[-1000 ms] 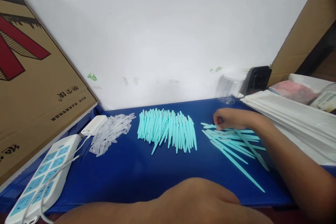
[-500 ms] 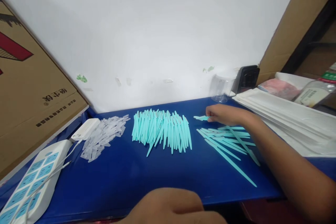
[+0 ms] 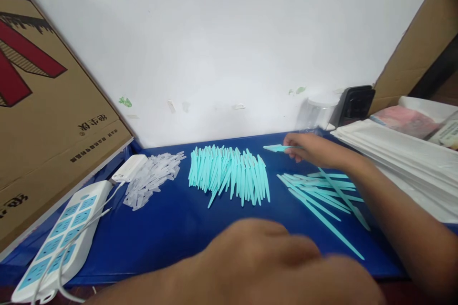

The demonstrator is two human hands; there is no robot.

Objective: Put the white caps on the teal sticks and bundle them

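My right hand (image 3: 298, 147) is closed around a turquoise eyebrow razor (image 3: 274, 148), held a little above the blue tabletop with its blade end pointing left. Below that hand, more turquoise razors (image 3: 318, 190) lie fanned out loosely. In the middle a dense row of the same razors (image 3: 229, 171) lies side by side, handles toward me. My left hand (image 3: 265, 257) fills the lower foreground, back of the hand up, fingers bent and smeared by motion; whatever it may hold is hidden.
Left of the row lies a pile of clear plastic caps (image 3: 155, 176), beside a white charger box (image 3: 129, 167) and a white power strip (image 3: 64, 243) with cables. A cardboard box (image 3: 71, 105) borders the left. At right stand a clear jar (image 3: 320, 110) and stacked white sheets (image 3: 400, 157).
My left hand has moved further into view, up and to the right. My right hand has lifted slightly with the razor. The camera view has shifted a little to the left.
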